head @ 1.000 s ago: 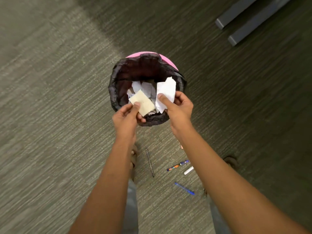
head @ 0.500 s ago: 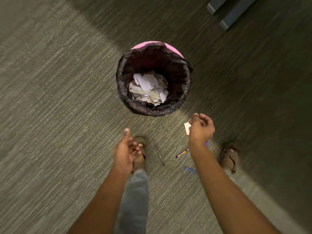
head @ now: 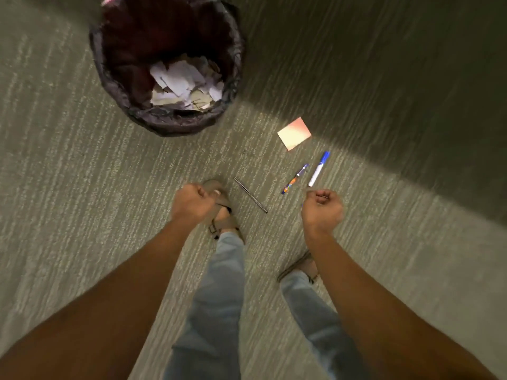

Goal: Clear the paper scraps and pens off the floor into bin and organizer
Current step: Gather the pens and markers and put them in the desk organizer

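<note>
A bin lined with a black bag stands on the carpet at the upper left, with several paper scraps inside. A pink paper scrap lies on the floor to its right. Below that lie a white marker with a blue cap, a patterned blue-and-orange pen and a thin dark pen. My left hand is curled closed over my left foot. My right hand is curled closed just below the marker. Neither hand holds anything that I can see.
My feet in brown sandals and my jeans legs are below the pens. Grey-green carpet lies all around, with a dark shadowed band across the upper right.
Both hands let the paper scraps fall into the bin, then drew back and down toward the pens. The fingers closed. The view dropped lower toward the floor.
</note>
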`<state>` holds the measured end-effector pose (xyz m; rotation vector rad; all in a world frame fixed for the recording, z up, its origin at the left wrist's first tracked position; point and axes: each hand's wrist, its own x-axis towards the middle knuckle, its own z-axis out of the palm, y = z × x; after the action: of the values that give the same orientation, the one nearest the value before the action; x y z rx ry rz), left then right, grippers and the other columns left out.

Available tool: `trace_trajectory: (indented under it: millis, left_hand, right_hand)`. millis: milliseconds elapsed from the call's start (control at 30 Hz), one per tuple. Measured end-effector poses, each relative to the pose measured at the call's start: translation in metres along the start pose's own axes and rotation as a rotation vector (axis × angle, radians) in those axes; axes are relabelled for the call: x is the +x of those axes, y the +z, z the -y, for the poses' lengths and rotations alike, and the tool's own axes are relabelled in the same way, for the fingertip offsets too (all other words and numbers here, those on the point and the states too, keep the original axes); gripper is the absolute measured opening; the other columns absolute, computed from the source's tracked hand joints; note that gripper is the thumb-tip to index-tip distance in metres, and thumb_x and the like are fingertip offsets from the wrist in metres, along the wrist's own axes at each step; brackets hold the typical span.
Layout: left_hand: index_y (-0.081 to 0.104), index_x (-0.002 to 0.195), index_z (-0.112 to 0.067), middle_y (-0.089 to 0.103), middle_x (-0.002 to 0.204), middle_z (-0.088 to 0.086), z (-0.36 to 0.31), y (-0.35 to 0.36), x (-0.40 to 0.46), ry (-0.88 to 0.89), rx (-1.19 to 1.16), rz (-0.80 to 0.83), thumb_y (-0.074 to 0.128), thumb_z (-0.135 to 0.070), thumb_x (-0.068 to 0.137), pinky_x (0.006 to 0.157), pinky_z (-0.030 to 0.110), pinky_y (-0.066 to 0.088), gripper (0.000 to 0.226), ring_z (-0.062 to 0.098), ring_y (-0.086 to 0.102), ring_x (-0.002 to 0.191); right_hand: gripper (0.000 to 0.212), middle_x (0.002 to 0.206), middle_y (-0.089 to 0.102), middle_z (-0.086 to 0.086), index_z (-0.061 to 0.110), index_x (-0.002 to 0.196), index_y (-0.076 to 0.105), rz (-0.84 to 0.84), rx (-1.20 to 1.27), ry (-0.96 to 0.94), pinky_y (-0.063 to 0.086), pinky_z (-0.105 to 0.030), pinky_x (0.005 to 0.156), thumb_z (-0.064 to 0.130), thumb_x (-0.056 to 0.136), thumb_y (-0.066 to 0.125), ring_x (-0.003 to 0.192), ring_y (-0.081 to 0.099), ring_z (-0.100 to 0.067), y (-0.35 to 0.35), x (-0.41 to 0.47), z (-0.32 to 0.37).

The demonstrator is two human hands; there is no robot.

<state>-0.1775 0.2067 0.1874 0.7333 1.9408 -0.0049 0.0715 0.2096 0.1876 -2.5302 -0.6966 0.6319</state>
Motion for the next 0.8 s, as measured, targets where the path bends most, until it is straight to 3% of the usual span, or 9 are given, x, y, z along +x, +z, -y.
trace_trajectory:
  millis: [67, 167, 233, 367, 467, 600, 633, 700, 800]
  left_hand:
    - [0.064, 0.077, -0.007, 0.067, 0.072, 0.015, 0.002, 0.012, -0.007, -0.003, 0.129, -0.009, 0.066, -0.036, 0.080, 0.061, 0.034, 0.051, 0.029, 0.033, 0.067, 0.068]
    - [0.066, 0.076, -0.008, 0.067, 0.068, 0.015, -0.003, 0.033, -0.037, 0.029, 0.252, -0.027, 0.067, -0.038, 0.078, 0.062, 0.033, 0.052, 0.030, 0.032, 0.067, 0.066]
    - [0.067, 0.074, -0.008, 0.067, 0.067, 0.015, -0.007, 0.042, -0.054, 0.031, 0.269, -0.034, 0.068, -0.039, 0.078, 0.062, 0.034, 0.053, 0.032, 0.032, 0.067, 0.065]
    - [0.066, 0.082, -0.004, 0.068, 0.082, 0.019, -0.031, 0.079, -0.095, 0.057, 0.242, -0.039, 0.066, -0.037, 0.082, 0.075, 0.039, 0.052, 0.034, 0.037, 0.066, 0.085]
    - [0.062, 0.066, -0.012, 0.066, 0.076, 0.013, -0.046, 0.107, -0.127, 0.067, 0.180, -0.023, 0.068, -0.034, 0.081, 0.078, 0.035, 0.052, 0.027, 0.034, 0.065, 0.085]
    - [0.055, 0.059, -0.018, 0.070, 0.081, 0.009, -0.052, 0.149, -0.155, 0.102, 0.188, 0.003, 0.069, -0.033, 0.076, 0.090, 0.043, 0.051, 0.026, 0.031, 0.066, 0.086]
    - [0.054, 0.059, -0.019, 0.069, 0.077, 0.005, -0.051, 0.160, -0.156, 0.129, 0.218, 0.023, 0.068, -0.033, 0.075, 0.089, 0.043, 0.051, 0.026, 0.030, 0.066, 0.084]
    - [0.057, 0.064, -0.020, 0.065, 0.069, -0.004, -0.047, 0.180, -0.153, 0.162, 0.295, 0.093, 0.066, -0.036, 0.077, 0.071, 0.028, 0.050, 0.022, 0.022, 0.065, 0.074]
    - [0.061, 0.074, -0.021, 0.061, 0.066, -0.011, -0.040, 0.199, -0.134, 0.203, 0.382, 0.150, 0.065, -0.040, 0.079, 0.051, 0.017, 0.026, 0.021, 0.007, 0.054, 0.061]
  right_hand:
    - [0.006, 0.073, 0.072, -0.007, 0.012, 0.082, 0.067, -0.003, -0.019, 0.031, 0.042, -0.023, 0.071, 0.016, 0.078, 0.069, 0.075, 0.069, -0.028, -0.021, 0.009, -0.025]
    - [0.004, 0.071, 0.070, -0.002, 0.019, 0.080, 0.065, 0.010, -0.042, 0.033, 0.049, -0.030, 0.073, 0.019, 0.079, 0.068, 0.075, 0.070, -0.029, -0.070, 0.026, -0.060]
    - [0.005, 0.074, 0.069, 0.000, 0.019, 0.084, 0.065, 0.114, -0.137, -0.084, 0.050, -0.031, 0.069, 0.021, 0.081, 0.067, 0.072, 0.068, -0.026, -0.095, 0.034, -0.078]
    - [0.011, 0.077, 0.071, -0.003, 0.019, 0.094, 0.065, 0.335, -0.343, -0.336, 0.053, -0.031, 0.064, 0.021, 0.083, 0.065, 0.068, 0.066, -0.024, -0.159, 0.064, -0.099]
    - [0.013, 0.081, 0.072, -0.005, 0.017, 0.098, 0.065, 0.349, -0.384, -0.377, 0.056, -0.035, 0.065, 0.020, 0.085, 0.063, 0.070, 0.067, -0.026, -0.190, 0.084, -0.101]
    - [0.013, 0.080, 0.071, -0.007, 0.015, 0.100, 0.064, 0.349, -0.400, -0.380, 0.057, -0.037, 0.064, 0.020, 0.088, 0.061, 0.069, 0.066, -0.028, -0.194, 0.096, -0.108]
    - [0.014, 0.080, 0.070, -0.007, 0.015, 0.100, 0.064, 0.350, -0.401, -0.380, 0.057, -0.036, 0.063, 0.019, 0.088, 0.061, 0.069, 0.066, -0.028, -0.189, 0.098, -0.112]
    - [0.014, 0.079, 0.069, -0.007, 0.014, 0.101, 0.064, 0.377, -0.424, -0.386, 0.051, -0.030, 0.061, 0.019, 0.088, 0.060, 0.068, 0.064, -0.028, -0.175, 0.100, -0.122]
    - [0.013, 0.077, 0.066, -0.004, 0.015, 0.101, 0.062, 0.445, -0.507, -0.438, 0.045, -0.027, 0.060, 0.019, 0.089, 0.058, 0.067, 0.063, -0.026, -0.151, 0.101, -0.141]
